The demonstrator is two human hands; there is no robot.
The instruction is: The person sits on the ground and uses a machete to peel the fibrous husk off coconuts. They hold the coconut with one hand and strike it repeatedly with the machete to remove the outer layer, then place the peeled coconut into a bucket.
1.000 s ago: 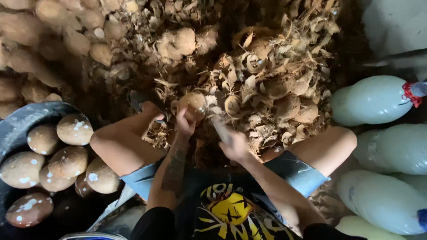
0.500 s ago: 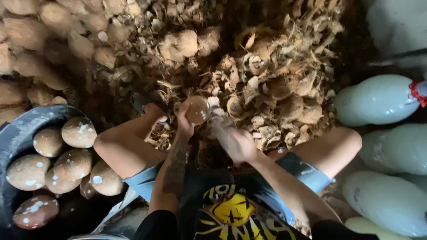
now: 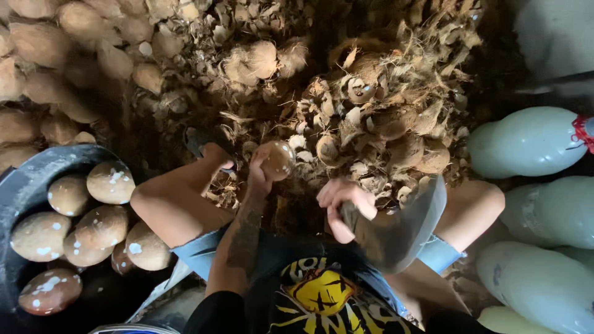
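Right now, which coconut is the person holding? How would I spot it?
Find the big heap of brown husk scraps in the middle. At its near edge, the left hand lifts one coconut. Unlike the peeled coconuts in the dark tub, it is raised, alone.

peeled coconuts (image 3: 93, 222) fill a dark basin (image 3: 25, 185); pale jugs (image 3: 526, 142) lie opposite.

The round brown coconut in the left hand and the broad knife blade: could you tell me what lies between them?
In the head view, pale husk scraps lie between round brown coconut and broad knife blade.
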